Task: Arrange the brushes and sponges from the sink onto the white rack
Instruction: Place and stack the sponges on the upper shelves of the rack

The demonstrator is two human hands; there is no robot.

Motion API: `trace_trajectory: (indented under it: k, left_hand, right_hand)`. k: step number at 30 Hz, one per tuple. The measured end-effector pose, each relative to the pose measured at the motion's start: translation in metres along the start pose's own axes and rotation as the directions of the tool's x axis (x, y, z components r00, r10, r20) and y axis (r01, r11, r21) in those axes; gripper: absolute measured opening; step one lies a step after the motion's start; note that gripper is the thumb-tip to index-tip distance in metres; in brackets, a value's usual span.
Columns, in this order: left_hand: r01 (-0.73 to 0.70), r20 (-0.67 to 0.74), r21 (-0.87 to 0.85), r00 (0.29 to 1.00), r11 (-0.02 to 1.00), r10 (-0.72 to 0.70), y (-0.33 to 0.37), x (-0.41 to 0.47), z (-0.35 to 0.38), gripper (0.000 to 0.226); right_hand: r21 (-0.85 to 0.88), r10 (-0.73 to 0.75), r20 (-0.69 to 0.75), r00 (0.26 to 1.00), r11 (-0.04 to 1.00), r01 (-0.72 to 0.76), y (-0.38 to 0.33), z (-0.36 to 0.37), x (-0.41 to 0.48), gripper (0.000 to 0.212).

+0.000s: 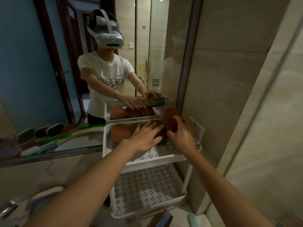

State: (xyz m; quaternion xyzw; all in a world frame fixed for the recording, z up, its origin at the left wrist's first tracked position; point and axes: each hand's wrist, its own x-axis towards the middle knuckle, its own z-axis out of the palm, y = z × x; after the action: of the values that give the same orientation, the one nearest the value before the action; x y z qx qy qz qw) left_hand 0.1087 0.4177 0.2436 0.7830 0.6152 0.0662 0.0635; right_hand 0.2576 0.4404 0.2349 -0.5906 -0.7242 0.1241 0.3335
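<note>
White rack (164, 157) — right hand (181, 134) grips upright sponge (170, 119), long axis vertical — left hand (144, 136) spread.

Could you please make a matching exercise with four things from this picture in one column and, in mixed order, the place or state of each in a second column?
Things:
1. right hand
2. left hand
3. lower shelf of the white rack
4. brown sponges

Places or states:
A. lies flat, fingers spread, on the sponges
B. bare perforated surface, nothing on it
C. stand in a row on the top shelf
D. grips a brown oval sponge, held upright

Pairs: 1-D, 2-A, 3-B, 4-C
</note>
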Motion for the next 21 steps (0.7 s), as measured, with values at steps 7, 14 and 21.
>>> trace_trajectory:
  k: [7,14,21]
  left_hand:
    - [0.057,0.008,0.145,0.998,0.988,-0.059,-0.008,0.002,0.016,0.052]
    - [0.065,0.008,0.121,0.998,0.990,-0.066,-0.006,0.000,0.015,0.052]
    - [0.075,0.025,0.114,0.997,0.991,-0.078,-0.004,0.000,0.012,0.051]
  right_hand:
    - [-0.192,0.034,0.194,0.980,0.981,0.004,0.004,0.002,0.010,0.057]
    - [-0.310,0.079,0.321,0.944,0.950,0.026,0.007,0.012,0.019,0.056]
    - [-0.507,0.093,0.414,0.905,0.850,0.144,0.004,0.011,0.025,0.054]
